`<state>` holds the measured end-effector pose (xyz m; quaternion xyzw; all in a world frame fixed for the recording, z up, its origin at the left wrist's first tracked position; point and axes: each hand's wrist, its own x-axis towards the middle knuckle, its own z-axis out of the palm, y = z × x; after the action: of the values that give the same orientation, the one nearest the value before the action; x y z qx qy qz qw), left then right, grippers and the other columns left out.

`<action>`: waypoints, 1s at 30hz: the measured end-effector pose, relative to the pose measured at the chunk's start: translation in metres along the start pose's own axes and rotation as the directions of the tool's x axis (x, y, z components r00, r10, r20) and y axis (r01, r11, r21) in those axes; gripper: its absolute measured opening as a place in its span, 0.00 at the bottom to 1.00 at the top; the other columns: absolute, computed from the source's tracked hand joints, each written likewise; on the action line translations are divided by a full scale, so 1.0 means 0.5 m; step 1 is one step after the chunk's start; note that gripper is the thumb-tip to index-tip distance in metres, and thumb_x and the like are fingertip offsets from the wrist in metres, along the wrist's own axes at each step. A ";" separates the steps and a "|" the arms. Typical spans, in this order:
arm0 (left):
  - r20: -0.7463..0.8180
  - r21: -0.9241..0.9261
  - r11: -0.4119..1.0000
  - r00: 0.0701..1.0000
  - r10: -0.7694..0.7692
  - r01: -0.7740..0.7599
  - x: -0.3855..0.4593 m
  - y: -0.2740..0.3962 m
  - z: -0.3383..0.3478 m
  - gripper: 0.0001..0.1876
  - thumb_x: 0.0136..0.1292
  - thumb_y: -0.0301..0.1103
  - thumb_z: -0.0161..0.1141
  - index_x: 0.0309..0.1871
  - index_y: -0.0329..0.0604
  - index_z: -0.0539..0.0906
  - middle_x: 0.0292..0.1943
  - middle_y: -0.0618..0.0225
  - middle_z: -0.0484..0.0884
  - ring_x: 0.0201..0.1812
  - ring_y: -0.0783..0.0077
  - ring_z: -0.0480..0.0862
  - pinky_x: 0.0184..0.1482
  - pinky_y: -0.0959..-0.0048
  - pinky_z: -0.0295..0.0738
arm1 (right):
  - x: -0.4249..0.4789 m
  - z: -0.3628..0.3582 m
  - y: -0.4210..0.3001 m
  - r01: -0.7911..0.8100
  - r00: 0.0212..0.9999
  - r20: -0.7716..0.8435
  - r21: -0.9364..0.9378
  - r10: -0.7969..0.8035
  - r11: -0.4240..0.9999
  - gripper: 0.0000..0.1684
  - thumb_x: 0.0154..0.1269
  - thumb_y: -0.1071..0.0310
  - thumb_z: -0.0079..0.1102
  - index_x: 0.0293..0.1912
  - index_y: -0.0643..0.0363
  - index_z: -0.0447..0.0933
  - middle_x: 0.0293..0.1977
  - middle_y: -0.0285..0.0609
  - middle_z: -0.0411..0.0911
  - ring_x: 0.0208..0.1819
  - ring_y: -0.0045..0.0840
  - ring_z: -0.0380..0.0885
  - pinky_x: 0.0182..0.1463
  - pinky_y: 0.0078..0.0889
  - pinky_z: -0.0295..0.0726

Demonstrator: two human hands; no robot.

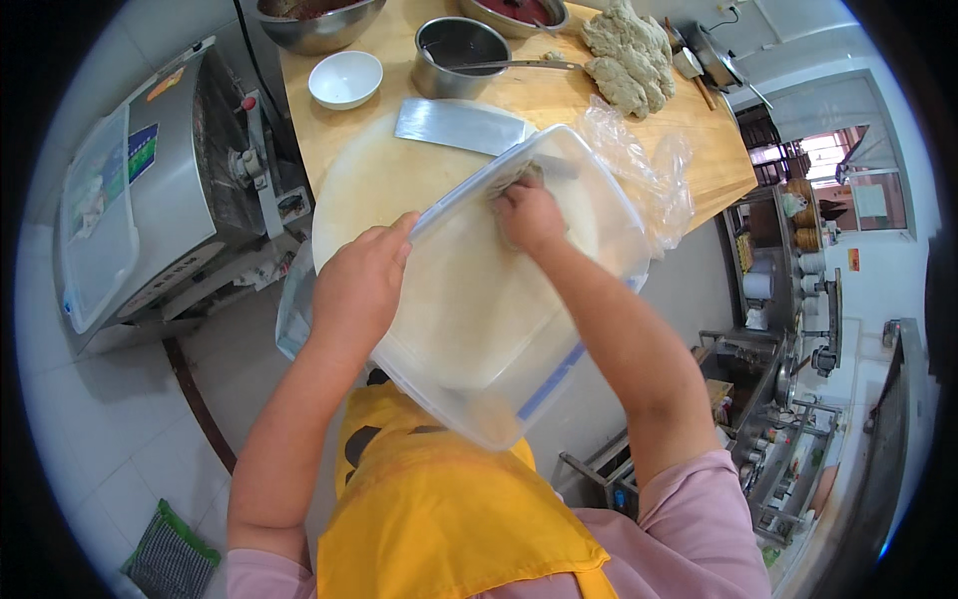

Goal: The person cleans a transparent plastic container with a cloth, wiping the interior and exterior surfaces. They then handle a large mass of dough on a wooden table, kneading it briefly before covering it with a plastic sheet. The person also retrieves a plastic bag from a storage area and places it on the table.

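Note:
My left hand (363,281) grips the rim of a clear plastic storage box (498,419), which is tilted over the round white cutting board (355,176). Inside the box, my right hand (533,213) presses a crumpled greyish cloth (516,180) against the plastic; the fingers hide part of it. A blue strip runs along the lower right side of the box. On the board, just beyond the box's upper edge, lies a cleaver (458,126) with a broad metal blade; its handle shows blurred through the plastic.
Behind the board stand a white bowl (346,78), a steel pot (449,84) with a ladle (516,65), and two steel bowls. A large dough mass (629,56) and a clear plastic bag (636,161) lie at right on the wooden table (715,161). A metal machine (179,172) flanks the left.

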<state>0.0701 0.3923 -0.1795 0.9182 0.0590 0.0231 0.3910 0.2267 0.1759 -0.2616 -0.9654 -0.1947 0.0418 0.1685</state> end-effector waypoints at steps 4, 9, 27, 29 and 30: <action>-0.008 0.030 0.999 1.000 -0.019 0.019 0.003 -0.006 0.006 0.16 0.71 0.34 0.51 0.60 0.46 0.78 0.45 0.55 0.82 0.45 0.50 0.81 0.46 0.61 0.75 | -0.133 0.060 -0.173 0.003 0.974 0.223 0.202 -0.049 0.979 0.13 0.60 0.62 0.60 0.43 0.57 0.82 0.45 0.51 0.78 0.48 0.46 0.76 0.54 0.43 0.77; -0.018 -0.040 0.999 1.000 -0.008 0.007 -0.003 -0.008 -0.002 0.17 0.71 0.33 0.52 0.60 0.45 0.78 0.44 0.53 0.82 0.44 0.49 0.81 0.46 0.63 0.75 | -0.036 0.043 -0.065 0.352 0.880 0.273 0.176 -0.389 0.919 0.14 0.60 0.62 0.61 0.45 0.55 0.82 0.45 0.49 0.79 0.51 0.42 0.75 0.57 0.41 0.75; -0.006 0.016 1.000 1.000 -0.020 0.021 0.005 -0.014 0.006 0.17 0.71 0.35 0.51 0.60 0.48 0.78 0.42 0.57 0.82 0.43 0.52 0.81 0.44 0.59 0.75 | -0.113 0.061 -0.128 0.152 0.929 0.315 0.164 -0.197 0.975 0.08 0.57 0.64 0.60 0.37 0.54 0.82 0.39 0.52 0.78 0.44 0.45 0.78 0.50 0.44 0.76; -0.027 -0.019 1.000 1.000 -0.011 0.011 0.004 -0.013 0.004 0.16 0.71 0.34 0.52 0.60 0.46 0.78 0.42 0.53 0.82 0.42 0.50 0.81 0.44 0.62 0.75 | -0.142 0.044 -0.145 0.153 0.875 0.437 0.160 -0.209 0.975 0.09 0.58 0.63 0.61 0.38 0.54 0.82 0.41 0.50 0.78 0.45 0.44 0.78 0.51 0.44 0.76; -0.028 -0.034 0.999 1.000 -0.003 0.002 -0.001 -0.012 0.002 0.16 0.71 0.33 0.52 0.60 0.45 0.78 0.42 0.52 0.82 0.41 0.49 0.81 0.44 0.63 0.75 | -0.127 0.042 -0.110 0.156 0.882 0.429 0.126 -0.195 0.980 0.09 0.58 0.63 0.61 0.38 0.54 0.82 0.42 0.50 0.78 0.45 0.44 0.79 0.51 0.44 0.76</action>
<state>0.0692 0.3960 -0.1845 0.9109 0.0652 0.0366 0.4057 0.1451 0.2053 -0.2617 -0.9010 -0.3123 0.2515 0.1654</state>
